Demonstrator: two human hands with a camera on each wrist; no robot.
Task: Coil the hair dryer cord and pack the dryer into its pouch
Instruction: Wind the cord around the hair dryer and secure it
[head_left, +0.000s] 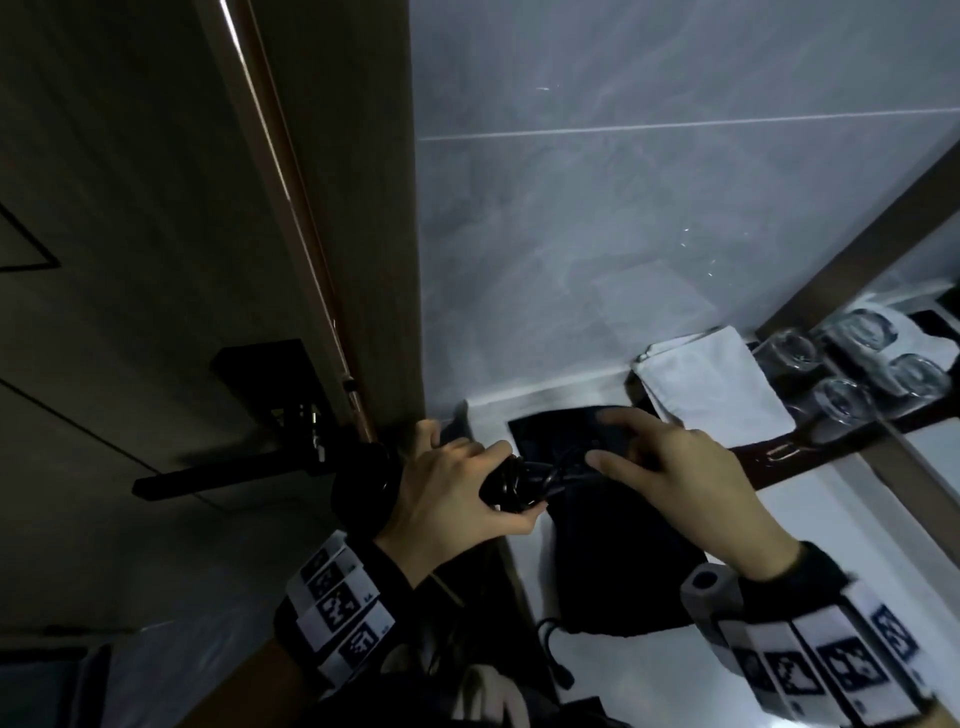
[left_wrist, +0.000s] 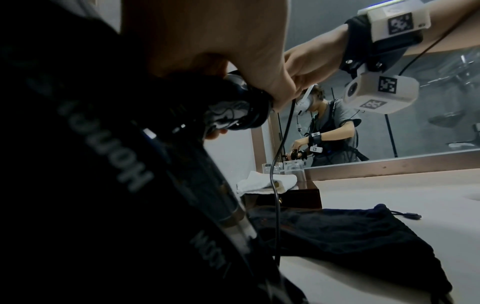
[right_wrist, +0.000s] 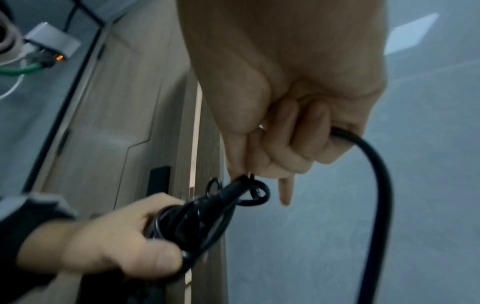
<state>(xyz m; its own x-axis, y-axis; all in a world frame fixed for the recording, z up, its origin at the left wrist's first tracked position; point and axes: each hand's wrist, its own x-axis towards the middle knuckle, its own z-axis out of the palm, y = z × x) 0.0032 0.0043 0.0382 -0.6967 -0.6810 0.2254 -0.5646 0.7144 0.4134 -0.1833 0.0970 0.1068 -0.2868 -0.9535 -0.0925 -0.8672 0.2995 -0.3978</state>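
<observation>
The left hand (head_left: 457, 493) is wrapped tight round the hair dryer's handle end, pinning a bunch of black cord loops (head_left: 519, 483) against it, and the dryer's dark body (left_wrist: 109, 164) fills the left wrist view, running back under the wrist. Just beside it, to its right, the right hand (head_left: 685, 473) has its lower fingers curled on the loose run of cord (right_wrist: 374, 185) while the forefinger (right_wrist: 284, 191) sticks out straight. From that grip the cord curves away and hangs down out of sight. So the coiling looks partly done: several turns are gathered, yet some free length is still to wind on. Directly below both hands the dark drawstring pouch (left_wrist: 350, 242) lies flat on the pale counter (left_wrist: 402, 195), nothing inside it that I can see. Packing has not begun. Beyond the right hand are a folded white towel (head_left: 711, 384) and upturned glasses (head_left: 852, 364).
</observation>
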